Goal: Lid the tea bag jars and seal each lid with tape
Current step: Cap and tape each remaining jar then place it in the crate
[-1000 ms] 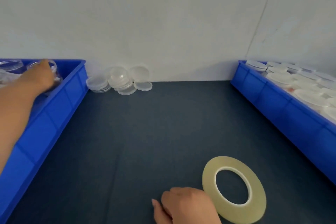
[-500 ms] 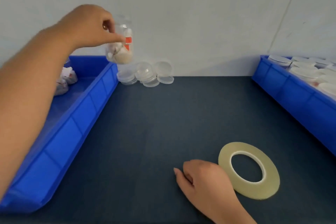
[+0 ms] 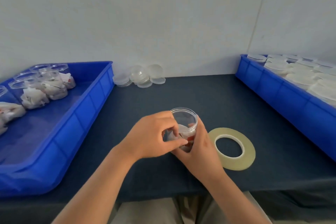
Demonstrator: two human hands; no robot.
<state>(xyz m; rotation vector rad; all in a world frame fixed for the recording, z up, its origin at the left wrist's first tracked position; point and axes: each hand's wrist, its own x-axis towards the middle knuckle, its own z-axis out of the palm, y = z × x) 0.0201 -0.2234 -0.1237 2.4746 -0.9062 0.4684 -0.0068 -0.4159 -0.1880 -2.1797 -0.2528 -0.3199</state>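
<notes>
Cloth, dark blue, covers my table, the biggest thing here. On one side sits the left tray, blue, with open jars of tea bags in it. On the other side is the right tray, blue too, packed with shut jars that have white tops on.

Next in size is the tape roll, lying flat on the cloth just beside my right hand.

Then comes the jar I work on. It is about upright, in the middle of the table and close to me, with its top open and tea bags inside. Both my hands are together on it. My left hand curls round its left side and my right hand curls round its right side. I cannot tell if its bottom rests on the cloth.

Smallest are the loose lids, piled at the back by the wall, well apart from my jar.

I think my job now is to put a lid on. To do it well, I should hold the jar with one hand so it does not tip. With the other I should pick just one lid, since piled ones may stick together. Tea bags must be pushed down, or the lid may pinch one.
</notes>
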